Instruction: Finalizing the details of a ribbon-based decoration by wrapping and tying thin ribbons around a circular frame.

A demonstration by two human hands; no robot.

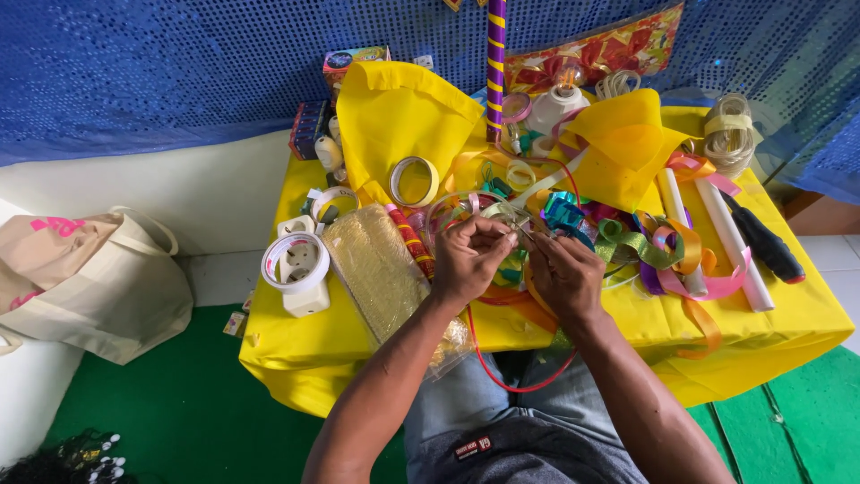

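Note:
My left hand [468, 255] and my right hand [566, 272] meet over the middle of a low table draped in yellow cloth [788, 314]. Both pinch a small shiny piece [518, 231] between their fingertips; what it is cannot be told. A thin red cord [488, 367] loops down from under my hands to my lap. Coloured ribbons [667, 246] lie just right of my right hand. A gold mesh roll in clear wrap [376, 264] lies left of my left hand.
Tape rolls [414, 181], a white power strip [300, 269] with a tape ring on it, white tubes [733, 242], a black-handled tool [763, 240], yellow fabric [403, 112] and a striped pole [495, 63] crowd the table. A beige tote bag [90, 278] sits left on green flooring.

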